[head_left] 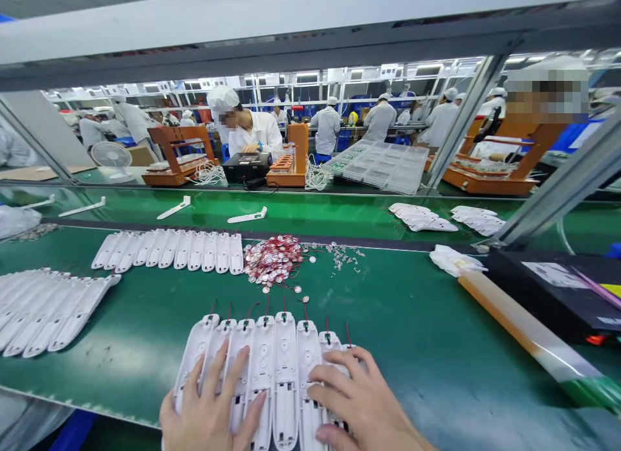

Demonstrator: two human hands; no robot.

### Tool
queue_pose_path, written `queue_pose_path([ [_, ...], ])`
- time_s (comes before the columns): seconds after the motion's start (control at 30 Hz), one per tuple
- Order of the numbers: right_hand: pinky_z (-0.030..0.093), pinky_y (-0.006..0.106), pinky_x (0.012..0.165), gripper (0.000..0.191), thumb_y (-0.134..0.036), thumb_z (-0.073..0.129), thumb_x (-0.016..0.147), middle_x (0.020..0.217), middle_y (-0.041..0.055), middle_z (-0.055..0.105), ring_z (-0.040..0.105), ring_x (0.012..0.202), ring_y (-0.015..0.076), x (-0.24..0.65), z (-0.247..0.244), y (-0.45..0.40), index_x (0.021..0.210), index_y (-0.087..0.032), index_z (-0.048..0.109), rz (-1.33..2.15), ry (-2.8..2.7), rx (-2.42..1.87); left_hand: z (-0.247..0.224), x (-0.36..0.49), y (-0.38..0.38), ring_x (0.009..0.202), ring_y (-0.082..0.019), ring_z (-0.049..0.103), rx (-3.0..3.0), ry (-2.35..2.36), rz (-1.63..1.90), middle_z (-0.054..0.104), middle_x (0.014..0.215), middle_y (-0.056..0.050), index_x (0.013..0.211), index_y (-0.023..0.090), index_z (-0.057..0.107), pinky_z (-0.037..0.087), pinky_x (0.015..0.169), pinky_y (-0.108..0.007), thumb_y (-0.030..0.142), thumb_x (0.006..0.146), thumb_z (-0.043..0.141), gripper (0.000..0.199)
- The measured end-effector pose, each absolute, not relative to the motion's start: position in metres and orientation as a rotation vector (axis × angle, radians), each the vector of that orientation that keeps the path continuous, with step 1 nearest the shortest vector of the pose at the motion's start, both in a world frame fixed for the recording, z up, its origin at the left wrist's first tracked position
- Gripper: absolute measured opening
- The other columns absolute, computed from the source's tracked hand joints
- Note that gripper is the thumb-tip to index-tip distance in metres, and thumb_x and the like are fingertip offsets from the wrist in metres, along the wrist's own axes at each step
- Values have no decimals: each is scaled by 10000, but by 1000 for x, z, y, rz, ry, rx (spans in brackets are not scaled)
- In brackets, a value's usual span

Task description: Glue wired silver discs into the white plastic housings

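Note:
Several white plastic shells (284, 367) stand side by side in a row at the front of the green table, most with a red wire sticking up from the top end. My left hand (211, 399) lies over the left shells with its fingers spread. On the right end of the row rests my right hand (356, 396), its fingers apart and slightly bent on the shells. Beyond the row is a pile of small round discs with red wires (274, 260). One disc (305, 299) is on the wire of a middle shell.
More white shells lie at the left (53, 312) and behind (169, 249). Small clear bits (342, 257) are right of the pile. A black box (548, 289) and a long wrapped roll (519, 325) occupy the right. A green belt (301, 211) with parts runs behind.

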State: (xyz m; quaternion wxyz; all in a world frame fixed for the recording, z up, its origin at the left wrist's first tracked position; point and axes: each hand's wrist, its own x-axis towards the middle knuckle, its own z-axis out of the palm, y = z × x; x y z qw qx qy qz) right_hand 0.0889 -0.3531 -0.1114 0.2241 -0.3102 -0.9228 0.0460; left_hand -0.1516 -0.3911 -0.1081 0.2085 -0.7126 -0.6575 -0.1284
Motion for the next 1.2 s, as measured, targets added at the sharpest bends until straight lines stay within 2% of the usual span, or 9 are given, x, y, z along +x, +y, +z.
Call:
queue_pose_path([
  [0.23,298,375,932,212,-437,439,888,1120,-60,600,450,1101,172,156,-74,-354,972,-311,587,585,-2599,-1105,-106,-74,-398,1058,-362,488,-1923,-1878,-243,548,1238,-111,1164,226,600,371,770,-552,325,868,357,396],
  [0.43,304,455,940,257,-460,435,879,1086,-17,625,460,1117,215,210,-76,-345,870,-304,639,667,-2526,-1280,-110,-26,-400,1055,-389,489,-2048,-1769,-189,546,1245,-105,1189,254,578,388,716,-564,333,808,441,412],
  [0.57,312,502,942,262,-502,475,842,1022,-20,655,491,1107,234,238,-78,-333,786,-322,658,679,-2384,-1362,-118,-2,-393,1058,-438,465,-2150,-1691,-232,484,1288,-185,1231,183,538,391,682,-592,409,782,497,504],
  [0.77,308,518,979,243,-503,523,814,944,-22,682,515,1105,242,263,-77,-319,759,-323,675,774,-2213,-1353,-114,-18,-375,1026,-431,492,-2277,-1559,-322,371,1360,-229,1403,186,259,423,652,-544,512,843,408,666],
  [0.87,403,437,920,224,-482,509,828,1030,-15,655,541,1068,220,262,-83,-331,883,-321,655,502,-1954,-1436,-93,-51,-349,1071,-364,495,-2399,-1215,-353,362,1381,-195,1413,163,225,419,768,-488,543,852,410,703],
  [0.93,442,400,858,273,-475,453,854,1104,16,612,545,1039,219,251,-89,-345,998,-298,604,169,-1714,-1590,-78,-68,-325,1206,-303,406,-2585,-884,-369,355,1408,-93,1396,209,270,320,953,-464,472,885,388,587],
  [1.0,436,435,821,367,-504,392,862,1126,71,579,521,1034,265,231,-96,-360,1082,-250,542,-123,-1568,-1813,-67,-77,-302,1291,-233,307,-2770,-629,-269,323,1429,3,1379,264,292,168,1070,-433,375,900,378,499],
  [1.07,418,481,765,492,-547,334,859,1152,127,550,497,1025,323,210,-105,-369,1172,-191,468,-316,-1553,-2025,-63,-77,-283,1319,-204,259,-2911,-416,-101,282,1444,32,1377,282,282,103,1099,-426,330,881,413,515],
  [1.2,365,498,805,541,-529,281,880,1145,170,540,490,1017,327,191,-123,-360,1236,-137,388,-501,-1658,-2090,-81,-65,-267,1285,-244,324,-2976,-235,-88,286,1445,-25,1378,261,288,260,1049,-422,365,843,496,584],
])
